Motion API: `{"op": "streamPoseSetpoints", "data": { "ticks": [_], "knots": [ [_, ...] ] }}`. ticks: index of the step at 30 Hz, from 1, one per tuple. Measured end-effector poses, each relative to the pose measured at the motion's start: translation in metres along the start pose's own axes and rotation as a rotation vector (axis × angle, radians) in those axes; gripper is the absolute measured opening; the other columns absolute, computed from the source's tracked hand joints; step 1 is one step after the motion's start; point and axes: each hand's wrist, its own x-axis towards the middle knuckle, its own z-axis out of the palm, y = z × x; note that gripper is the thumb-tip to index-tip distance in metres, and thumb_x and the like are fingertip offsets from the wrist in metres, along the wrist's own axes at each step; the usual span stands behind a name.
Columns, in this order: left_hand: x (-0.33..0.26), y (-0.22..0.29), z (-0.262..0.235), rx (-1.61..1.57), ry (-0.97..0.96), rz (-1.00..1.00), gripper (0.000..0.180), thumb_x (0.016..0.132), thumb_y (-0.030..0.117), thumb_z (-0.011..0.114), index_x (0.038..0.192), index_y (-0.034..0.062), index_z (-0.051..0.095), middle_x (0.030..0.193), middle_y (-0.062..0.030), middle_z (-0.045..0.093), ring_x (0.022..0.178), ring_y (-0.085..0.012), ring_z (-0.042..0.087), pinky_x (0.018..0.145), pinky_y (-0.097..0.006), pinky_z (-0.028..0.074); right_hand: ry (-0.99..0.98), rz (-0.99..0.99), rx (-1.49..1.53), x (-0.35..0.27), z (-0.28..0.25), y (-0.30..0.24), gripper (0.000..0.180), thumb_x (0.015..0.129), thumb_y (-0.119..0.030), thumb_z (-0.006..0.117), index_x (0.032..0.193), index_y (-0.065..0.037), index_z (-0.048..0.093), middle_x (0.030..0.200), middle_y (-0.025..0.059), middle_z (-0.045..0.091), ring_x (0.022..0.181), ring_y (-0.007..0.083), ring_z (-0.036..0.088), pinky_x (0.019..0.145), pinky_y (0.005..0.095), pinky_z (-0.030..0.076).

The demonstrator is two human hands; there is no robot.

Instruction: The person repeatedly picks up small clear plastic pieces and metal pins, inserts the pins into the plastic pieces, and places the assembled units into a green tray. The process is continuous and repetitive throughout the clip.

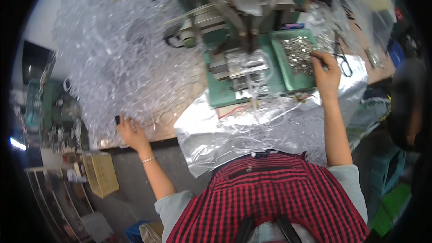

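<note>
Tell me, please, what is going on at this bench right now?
A person in a red checked apron sits at a green bench machine. The left hand reaches into a big heap of clear plastic tubing at its near edge. The right hand rests at the edge of a green tray of small metal parts. Loops of tubing trail from the machine over a silvery sheet.

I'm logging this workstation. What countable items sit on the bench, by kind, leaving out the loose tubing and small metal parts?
Green press machine: 1
Green tray of small metal parts: 1
Scissors: 1
Heap of clear plastic tubing: 1
Silver foil sheet: 1
Total: 5

The left hand is at the heap's edge; the right hand reaches into the tray.
</note>
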Motion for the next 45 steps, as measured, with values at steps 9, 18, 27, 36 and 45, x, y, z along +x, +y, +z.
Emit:
{"op": "streamPoseSetpoints", "data": {
  "ticks": [9,18,27,36,45],
  "knots": [
    [0.08,0.123,0.002,-0.976,0.023,-0.306,0.019,0.099,0.022,0.063,0.095,0.0037,0.059,0.088,-0.0069,0.064,0.085,-0.0171,0.063,0.071,-0.027,0.047,-0.306,0.101,0.547,0.031,0.035,-0.112,0.019,0.082,-0.011,0.072,0.098,-0.001,0.074,0.093,0.0072,0.075,0.086,0.0142,0.068,0.081,0.0267,0.051],
    [0.102,0.285,-0.084,-1.667,0.056,0.163,0.017,0.1,0.003,0.055,0.117,0.0026,0.05,0.112,-0.0124,0.063,0.097,-0.0178,0.064,0.08,-0.03,0.052,-0.357,0.253,0.87,0.023,0.057,-0.134,0.045,0.079,-0.005,0.074,0.119,0.003,0.054,0.086,0.0064,0.073,0.088,0.0096,0.066,0.083,0.0254,0.05],
    [0.101,0.298,-0.068,-1.637,0.105,0.387,0.019,0.092,-0.005,0.058,0.11,-0.0008,0.054,0.099,-0.0182,0.069,0.094,-0.0245,0.068,0.086,-0.035,0.053,-0.404,0.211,0.843,0.007,0.03,-0.155,0.049,0.083,0.001,0.062,0.13,0.004,0.052,0.112,0.0123,0.068,0.109,0.0189,0.063,0.096,0.0315,0.047],
    [0.06,0.318,-0.051,-1.023,0.103,1.089,0.024,0.069,0.002,0.075,0.088,0.0058,0.061,0.099,-0.0107,0.073,0.074,-0.0264,0.064,0.064,-0.035,0.057,-0.083,-0.18,-0.429,0.001,0.019,0.003,0.019,0.077,-0.015,0.074,0.094,-0.006,0.074,0.126,0.0174,0.063,0.125,0.0372,0.053,0.105,0.0448,0.042],
    [0.043,0.309,-0.051,-1.009,0.068,1.009,0.028,0.067,-0.001,0.073,0.093,0.004,0.064,0.107,-0.0115,0.073,0.079,-0.0296,0.066,0.07,-0.037,0.057,-0.04,-0.27,-0.3,0.013,0.029,0.01,0.014,0.085,-0.009,0.066,0.094,-0.001,0.074,0.107,0.0146,0.072,0.101,0.033,0.067,0.091,0.04,0.052]
  ]
}}
